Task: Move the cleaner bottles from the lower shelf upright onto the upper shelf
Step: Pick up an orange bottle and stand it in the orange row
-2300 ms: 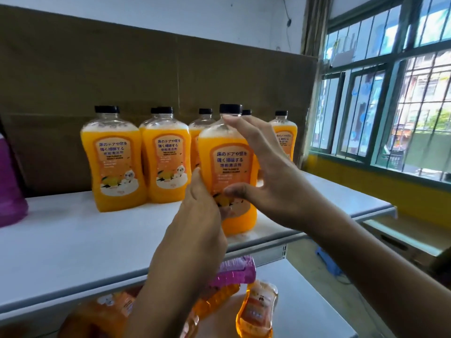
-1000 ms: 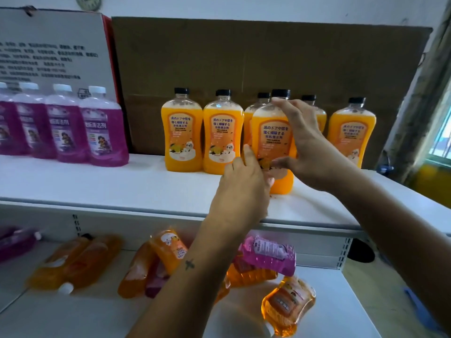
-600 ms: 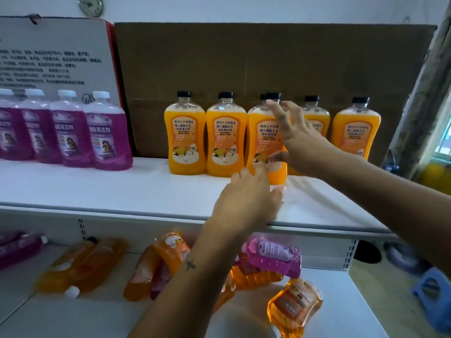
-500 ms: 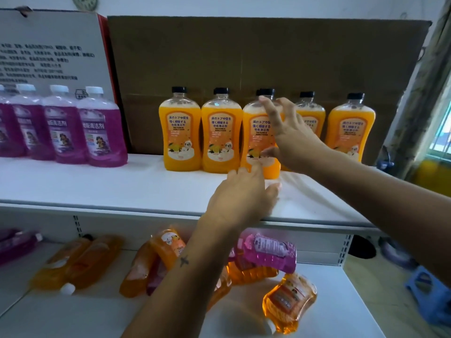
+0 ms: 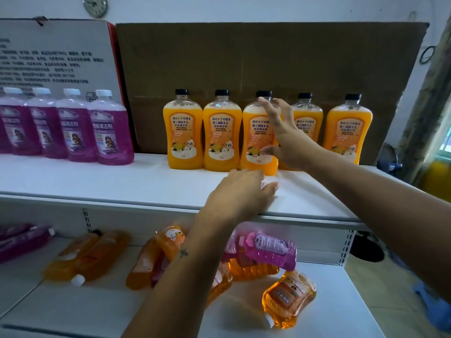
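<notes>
Upper shelf [image 5: 97, 181]: bare strip along front edge; gap between purple bottles [image 5: 111, 128] and orange row [image 5: 266, 132]. Cardboard [image 5: 268, 59] blocks rear. Lower shelf [image 5: 85, 311]: toppled bottles [image 5: 288, 296] crowd centre; front left open.

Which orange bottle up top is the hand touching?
The third orange bottle from the left on the upper shelf. The right hand rests against it; the other four stand untouched.
</notes>
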The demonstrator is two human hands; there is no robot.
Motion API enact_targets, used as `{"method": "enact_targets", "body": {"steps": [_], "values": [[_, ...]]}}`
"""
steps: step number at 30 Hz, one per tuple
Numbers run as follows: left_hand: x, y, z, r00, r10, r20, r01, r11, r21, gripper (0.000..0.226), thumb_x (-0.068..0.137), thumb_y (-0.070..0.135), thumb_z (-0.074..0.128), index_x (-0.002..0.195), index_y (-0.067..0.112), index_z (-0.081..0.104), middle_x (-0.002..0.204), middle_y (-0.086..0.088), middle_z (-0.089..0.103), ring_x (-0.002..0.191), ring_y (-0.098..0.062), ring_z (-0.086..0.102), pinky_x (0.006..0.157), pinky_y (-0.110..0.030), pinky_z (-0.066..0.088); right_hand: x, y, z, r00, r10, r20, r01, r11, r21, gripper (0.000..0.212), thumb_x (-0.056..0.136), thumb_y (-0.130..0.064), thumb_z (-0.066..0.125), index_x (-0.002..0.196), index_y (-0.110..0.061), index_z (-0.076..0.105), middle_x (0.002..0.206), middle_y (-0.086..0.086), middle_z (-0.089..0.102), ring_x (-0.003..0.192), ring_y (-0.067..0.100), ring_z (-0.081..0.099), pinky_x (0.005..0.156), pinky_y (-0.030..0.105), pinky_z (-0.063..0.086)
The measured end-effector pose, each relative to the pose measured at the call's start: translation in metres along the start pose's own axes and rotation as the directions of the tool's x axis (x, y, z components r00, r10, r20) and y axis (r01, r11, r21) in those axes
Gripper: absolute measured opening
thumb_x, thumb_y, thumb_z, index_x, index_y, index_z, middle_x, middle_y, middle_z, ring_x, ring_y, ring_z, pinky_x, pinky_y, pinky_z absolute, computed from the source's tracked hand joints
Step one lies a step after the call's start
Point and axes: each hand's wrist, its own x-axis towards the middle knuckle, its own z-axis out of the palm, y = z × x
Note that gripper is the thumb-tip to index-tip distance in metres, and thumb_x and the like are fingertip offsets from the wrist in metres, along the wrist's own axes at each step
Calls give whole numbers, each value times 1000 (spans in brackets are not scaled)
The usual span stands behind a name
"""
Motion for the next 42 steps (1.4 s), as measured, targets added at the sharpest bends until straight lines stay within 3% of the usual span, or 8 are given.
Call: {"method": "enact_targets", "body": {"steps": [8, 11, 13, 19, 24, 30, 36, 42], "values": [[-1, 1, -1, 999, 6, -44, -6, 1000, -3, 47, 101, 50, 40, 129, 17, 58, 132, -6, 60, 115, -23, 52, 94, -43, 45, -15, 2, 14, 999, 29, -22, -29, 1000, -1, 105, 96, -19, 62, 145, -55, -23, 161, -1, -26, 146, 35, 28, 103, 41, 45], [-3, 2, -3, 1000, 4, -31, -5, 1000, -27, 45, 100, 49, 42, 127, 17, 59, 129, -6, 61, 112, -23, 54, 93, -44, 47, -21, 1, 12, 994, 102, 46, -102, 995, 4, 105, 97, -21, 60, 141, -57, -28, 160, 0, -31, 116, 28, 58, 87, 34, 52], [-4, 2, -4, 1000, 10, -21, -10, 1000, -28, 43, 100, 49, 43, 125, 17, 60, 127, -6, 62, 110, -23, 54, 90, -42, 46, -28, 1, 9, 982, 136, 130, -132, 991, -36, 108, 98, -23, 60, 137, -59, -34, 160, 2, -31, 99, 22, 64, 93, 40, 51], [-2, -1, -3, 999, 7, -37, -9, 998, -67, 45, 100, 49, 44, 129, 17, 59, 130, -4, 62, 112, -22, 56, 90, -40, 47, -40, -16, -6, 938, 156, 309, -116, 983, -143, 106, 99, -33, 57, 140, -49, -39, 164, 6, -23, 137, 38, 44, 112, 52, 35], [-5, -3, -6, 998, -2, -67, -4, 995, -98, 46, 98, 53, 47, 126, 19, 61, 126, -2, 63, 107, -18, 57, 82, -36, 47, -70, -30, -29, 923, 135, 362, -89, 986, -139, 91, 97, -44, 57, 156, -36, -12, 167, 3, -5, 152, 30, 15, 118, 49, 24], [-39, 3, -12, 976, 75, -203, -125, 961, -246, 39, 100, 43, 49, 130, 21, 60, 139, 0, 57, 124, -15, 51, 102, -42, 46, -130, -30, -68, 984, -41, 172, 42, 999, -5, 44, 97, -38, 57, 140, -33, 48, 147, -10, 45, 132, 9, 46, 105, 35, 45], [-106, 24, 18, 881, 166, -443, -338, 877, -342, 40, 95, 43, 46, 130, 26, 57, 130, 15, 52, 123, 1, 44, 96, -10, 35, -199, -29, -82, 999, 5, 38, -16, 957, 291, 34, 97, -45, 51, 128, -32, 58, 127, -21, 58, 121, -3, 54, 93, 12, 48], [-139, 2, 57, 835, 169, -524, -360, 888, -286, 28, 95, 23, 54, 121, 18, 63, 129, 7, 57, 125, -6, 49, 102, -15, 37, -259, -25, -47, 983, 74, -167, 0, 914, 407, 31, 95, -25, 56, 125, -22, 61, 135, -8, 57, 130, 14, 53, 102, 33, 49]]}}
